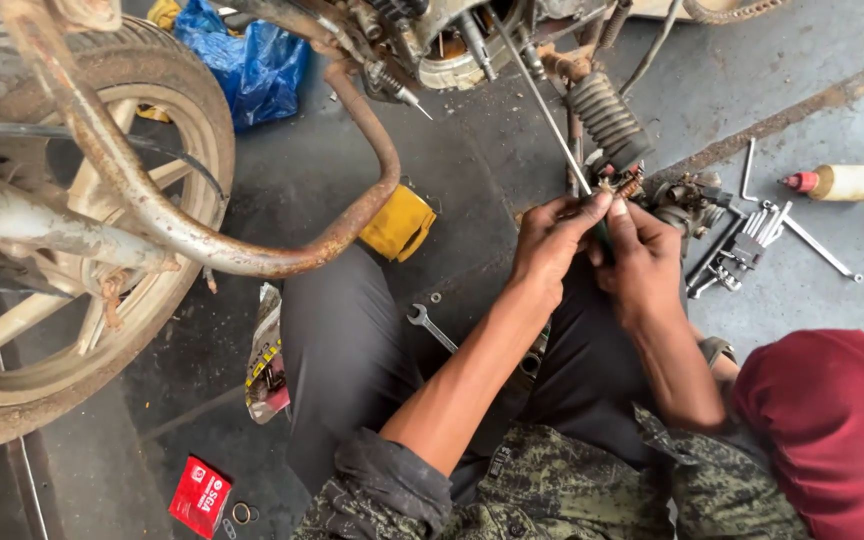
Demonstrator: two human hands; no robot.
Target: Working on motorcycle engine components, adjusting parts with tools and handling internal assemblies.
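Left hand (pixel 550 240) and right hand (pixel 642 255) (fingers curled, thumbs touching) pinch a small rusty part (pixel 620 186).

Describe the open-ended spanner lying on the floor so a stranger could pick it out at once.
Start at the rusty bent pipe beside the wheel, then drop past the yellow container. The spanner lies on the dark floor just left of the left hand's forearm. It lies alone, silver with an open jaw, unlike the hex keys bunched at the right.

head cam | looks steeply down | close over both hands (pixel 602 250) | floor (pixel 812 290) beyond
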